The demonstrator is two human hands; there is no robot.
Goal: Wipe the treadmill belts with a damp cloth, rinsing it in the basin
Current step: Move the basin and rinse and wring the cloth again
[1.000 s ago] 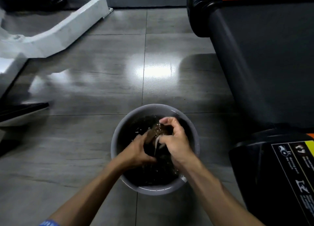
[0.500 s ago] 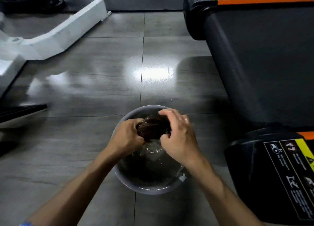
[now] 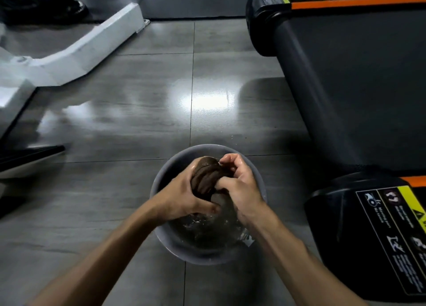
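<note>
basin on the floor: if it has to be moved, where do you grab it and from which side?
Probably the basin by its rim, from the left and far sides. It is round and open-topped with no handles visible. The left hand and right hand grip the cloth over it, arms crossing the near edge, and the treadmill crowds the right.

Brown cloth (image 3: 207,179); grey basin (image 3: 184,154); grey wood-grain floor (image 3: 115,133); dark treadmill belt (image 3: 359,82), orange stripe (image 3: 357,2); yellow-black warning label (image 3: 401,232).

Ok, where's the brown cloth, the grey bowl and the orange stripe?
Wet brown cloth (image 3: 206,179): head view, bunched middle.
Round grey plastic basin (image 3: 177,154): head view, far left rim.
Orange stripe on the black treadmill (image 3: 357,2): head view, mid-stripe.
</note>
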